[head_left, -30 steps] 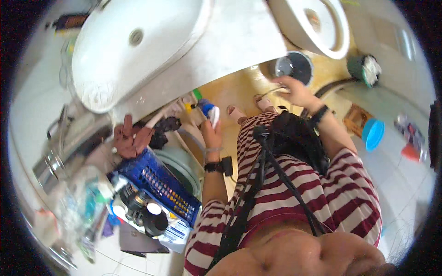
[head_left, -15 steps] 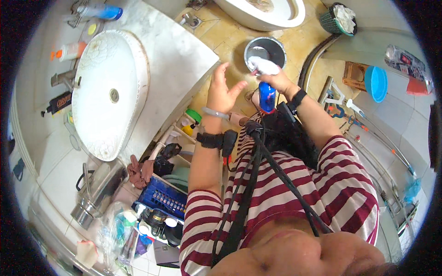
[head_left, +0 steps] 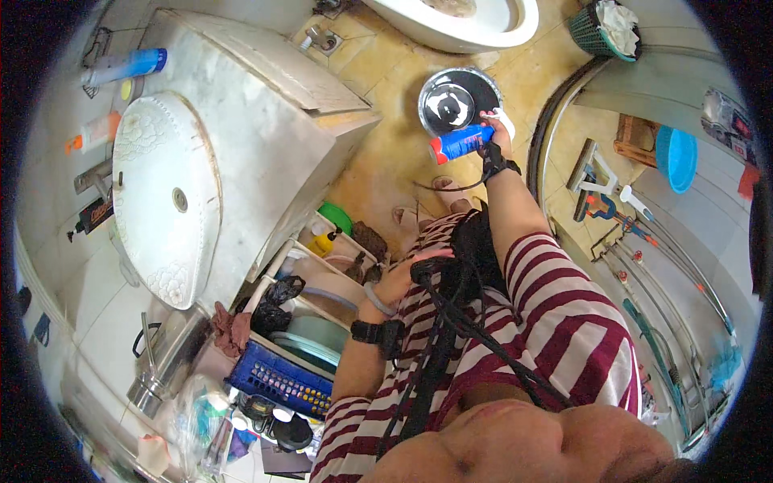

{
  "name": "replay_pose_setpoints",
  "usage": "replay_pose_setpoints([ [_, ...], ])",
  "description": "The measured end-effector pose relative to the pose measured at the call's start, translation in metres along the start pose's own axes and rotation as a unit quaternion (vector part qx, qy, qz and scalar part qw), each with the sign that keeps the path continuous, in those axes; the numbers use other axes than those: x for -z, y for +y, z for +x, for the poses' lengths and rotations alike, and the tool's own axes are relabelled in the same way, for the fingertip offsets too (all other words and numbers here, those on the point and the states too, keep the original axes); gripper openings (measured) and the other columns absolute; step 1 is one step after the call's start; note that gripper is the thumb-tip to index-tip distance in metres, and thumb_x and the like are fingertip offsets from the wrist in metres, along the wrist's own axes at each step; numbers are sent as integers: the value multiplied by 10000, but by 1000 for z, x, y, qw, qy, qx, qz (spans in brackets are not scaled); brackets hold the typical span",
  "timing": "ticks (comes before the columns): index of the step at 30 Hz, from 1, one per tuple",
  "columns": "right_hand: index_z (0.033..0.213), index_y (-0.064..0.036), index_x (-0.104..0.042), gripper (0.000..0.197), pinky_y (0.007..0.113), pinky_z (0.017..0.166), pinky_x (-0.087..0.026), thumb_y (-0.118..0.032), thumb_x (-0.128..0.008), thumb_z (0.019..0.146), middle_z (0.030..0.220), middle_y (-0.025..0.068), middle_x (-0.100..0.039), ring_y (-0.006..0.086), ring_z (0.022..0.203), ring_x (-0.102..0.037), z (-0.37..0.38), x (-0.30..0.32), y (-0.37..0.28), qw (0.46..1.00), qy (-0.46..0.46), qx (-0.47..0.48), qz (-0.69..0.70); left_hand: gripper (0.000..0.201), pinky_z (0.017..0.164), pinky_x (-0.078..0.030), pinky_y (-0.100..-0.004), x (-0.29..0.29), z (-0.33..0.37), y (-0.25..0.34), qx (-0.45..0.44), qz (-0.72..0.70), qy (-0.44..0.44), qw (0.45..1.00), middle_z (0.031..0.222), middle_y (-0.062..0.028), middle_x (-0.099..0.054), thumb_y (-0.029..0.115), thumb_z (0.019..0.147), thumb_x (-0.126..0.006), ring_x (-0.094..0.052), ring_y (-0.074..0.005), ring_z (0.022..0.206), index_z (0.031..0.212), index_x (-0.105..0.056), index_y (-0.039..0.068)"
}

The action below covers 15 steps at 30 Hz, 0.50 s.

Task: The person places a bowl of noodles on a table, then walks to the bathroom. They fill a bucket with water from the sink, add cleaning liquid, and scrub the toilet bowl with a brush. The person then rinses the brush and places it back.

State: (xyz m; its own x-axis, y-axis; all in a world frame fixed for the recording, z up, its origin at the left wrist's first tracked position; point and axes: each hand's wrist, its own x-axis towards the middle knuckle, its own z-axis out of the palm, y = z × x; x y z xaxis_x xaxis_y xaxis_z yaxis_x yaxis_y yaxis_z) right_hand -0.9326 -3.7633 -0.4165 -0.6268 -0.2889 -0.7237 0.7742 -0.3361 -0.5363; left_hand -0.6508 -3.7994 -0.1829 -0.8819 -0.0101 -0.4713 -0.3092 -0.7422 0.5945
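My right hand (head_left: 502, 138) is closed around the white top of a blue spray bottle (head_left: 463, 143). The bottle lies tilted sideways, its red end toward the left. Just beyond it a dark grey bucket (head_left: 427, 113) stands on the yellow floor, bright reflections inside. Close to my belly, my left hand (head_left: 396, 282) holds nothing that I can see. Its fingers look stretched out, partly covered by black straps.
A white washbasin (head_left: 149, 233) sits in a marble counter (head_left: 266, 153) at left. Below it are shelves with a blue basket (head_left: 278, 374). A white toilet (head_left: 515, 36) and a green waste basket (head_left: 592, 39) stand at the far side. Mops and a squeegee (head_left: 581, 167) lean at right.
My left hand has dropped back from beside the counter to my belly. My right hand has moved right, and the bottle has swung from upright in the picture to sideways.
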Motion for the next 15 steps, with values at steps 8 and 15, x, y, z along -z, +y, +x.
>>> replay_pose_setpoints([
  [8, 968, -65, -460, 276, 261, 495, -428, -63, -528, 701, 760, 48, -541, 133, 584, -491, 27, 7, 11, 996, 35, -24, -80, 378, 928, -260, -284, 15, 38, -26, 4, 131, -27, 991, 1179, -77, -425, 242, 869, -294, -386, -173, 1079, 1147, -413, 14],
  [15, 921, -76, -476, 219, 256, 533, -439, -55, -543, 714, 730, 32, -550, 136, 558, -497, 73, 43, 7, 987, 35, -25, -154, 415, 909, -294, -284, -1, 66, -11, -34, 76, -71, 994, 1133, -84, -462, 317, 865, -303, -404, -161, 1059, 1103, -444, 7],
])
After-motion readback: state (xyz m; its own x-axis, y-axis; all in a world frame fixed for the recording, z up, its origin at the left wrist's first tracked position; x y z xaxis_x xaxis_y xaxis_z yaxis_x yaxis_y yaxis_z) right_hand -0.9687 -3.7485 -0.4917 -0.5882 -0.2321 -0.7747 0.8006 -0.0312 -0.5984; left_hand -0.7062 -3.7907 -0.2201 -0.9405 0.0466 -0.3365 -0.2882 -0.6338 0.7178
